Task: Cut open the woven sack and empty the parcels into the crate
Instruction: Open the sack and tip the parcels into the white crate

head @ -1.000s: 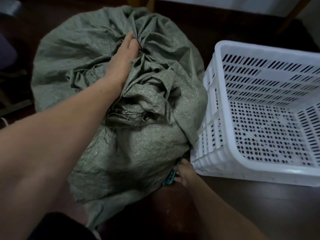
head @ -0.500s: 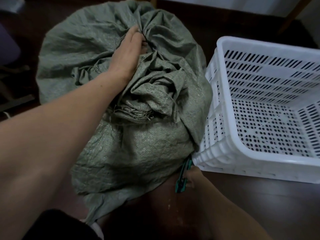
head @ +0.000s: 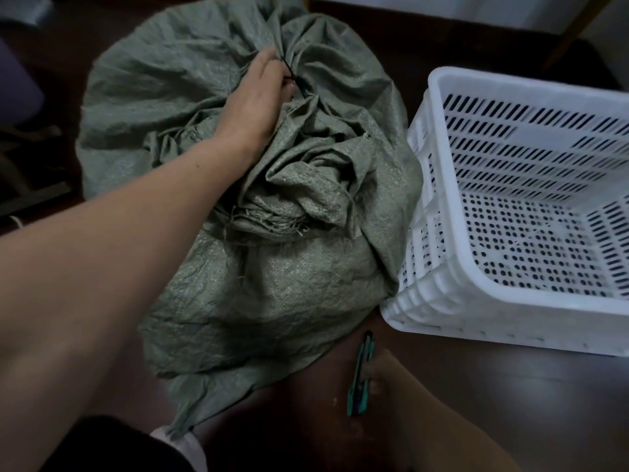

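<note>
Left hand (head: 253, 107): fingers and thumb closed on the sack's (head: 272, 284) bunched neck, beside a dark tie (head: 289, 74). Right hand (head: 383, 373): fingers pinch a teal cutter (head: 355, 393) at mid-body. Cutter's long axis runs near-to-far, leaning slightly right; far tip points at the gap between sack and crate (head: 442, 321), just short of the sack's hem. Blade not discernible. Sack lies bulging on the dark floor (head: 476, 403), right side touching the crate's left wall.

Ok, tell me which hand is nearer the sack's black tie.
Left. The left hand grips the woven sack beside the black tie; the right hand holds the utility knife, far from it.
</note>
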